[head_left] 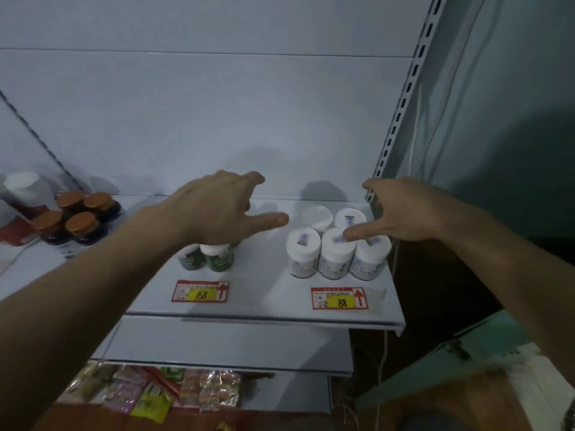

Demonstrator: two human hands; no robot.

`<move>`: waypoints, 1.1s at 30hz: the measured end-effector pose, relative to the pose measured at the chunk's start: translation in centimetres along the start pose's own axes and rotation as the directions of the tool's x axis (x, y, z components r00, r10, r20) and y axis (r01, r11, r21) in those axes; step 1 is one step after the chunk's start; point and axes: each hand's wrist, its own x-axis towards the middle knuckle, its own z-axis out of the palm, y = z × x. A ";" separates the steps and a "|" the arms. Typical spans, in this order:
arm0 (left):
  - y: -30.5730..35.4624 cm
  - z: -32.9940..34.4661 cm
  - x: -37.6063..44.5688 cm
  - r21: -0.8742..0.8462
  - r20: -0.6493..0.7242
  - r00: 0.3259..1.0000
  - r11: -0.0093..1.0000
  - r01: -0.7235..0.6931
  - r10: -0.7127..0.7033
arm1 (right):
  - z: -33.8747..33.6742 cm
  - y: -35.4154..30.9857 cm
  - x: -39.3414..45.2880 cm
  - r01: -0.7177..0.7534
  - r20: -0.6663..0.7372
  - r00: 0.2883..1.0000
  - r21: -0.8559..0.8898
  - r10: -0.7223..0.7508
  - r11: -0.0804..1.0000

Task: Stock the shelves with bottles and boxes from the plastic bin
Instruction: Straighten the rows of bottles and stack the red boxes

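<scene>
The shelf (264, 309) was pale grey-white. White-capped white bottles (337, 250) carried bluish-purple labels; dark green bottles (207, 258) had white caps; dark jars (77, 219) had copper-orange lids. Two price tags (339, 298) were red-bordered, with yellow panels, black numerals and red arrows. Packets (149, 390) below were pink, yellow and green.

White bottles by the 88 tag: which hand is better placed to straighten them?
Probably right. The right hand hangs open directly over the white bottles, thumb above one cap. The left hand is over the green bottles.
</scene>
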 end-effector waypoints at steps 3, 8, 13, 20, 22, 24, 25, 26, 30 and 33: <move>-4.5 -0.5 -1.8 -0.053 -0.096 0.994 0.997 0.052 -0.057 | -0.1 -2.9 0.7 0.045 -0.085 0.996 0.049 -0.040 0.998; -9.7 1.2 -4.8 -0.066 -0.124 0.979 0.986 0.155 -0.163 | 1.7 -8.9 2.6 0.215 -0.128 0.972 0.137 -0.198 0.967; -13.1 3.4 -6.6 -0.219 -0.247 0.953 0.968 0.119 -0.173 | 4.3 -14.2 4.3 0.405 -0.247 0.903 0.220 -0.351 0.887; -16.1 6.0 -6.9 -0.364 -0.327 0.926 0.929 0.059 -0.187 | 5.8 -17.2 6.0 0.392 -0.303 0.899 0.228 -0.317 0.891; -17.0 5.9 -6.2 -0.341 -0.323 0.935 0.940 0.030 -0.147 | 5.4 -17.6 6.8 0.366 -0.255 0.915 0.195 -0.313 0.910; -17.4 5.5 -5.3 -0.303 -0.294 0.951 0.953 -0.001 -0.093 | 5.0 -17.9 7.7 0.338 -0.150 0.936 0.137 -0.318 0.931; -17.5 5.2 -4.8 -0.280 -0.272 0.960 0.960 -0.012 -0.067 | 4.8 -18.1 8.2 0.320 -0.100 0.946 0.110 -0.310 0.941; -17.5 4.9 -4.4 -0.261 -0.252 0.967 0.965 -0.023 -0.045 | 4.8 -18.2 8.7 0.304 -0.059 0.952 0.093 -0.300 0.948; -17.9 4.4 -3.6 -0.259 -0.263 0.964 0.960 -0.106 0.035 | 5.3 -18.5 9.4 0.297 -0.016 0.955 0.092 -0.296 0.951; -18.1 4.6 -3.7 -0.275 -0.309 0.948 0.947 -0.168 0.078 | 4.8 -17.6 8.9 0.245 -0.097 0.967 0.109 -0.235 0.963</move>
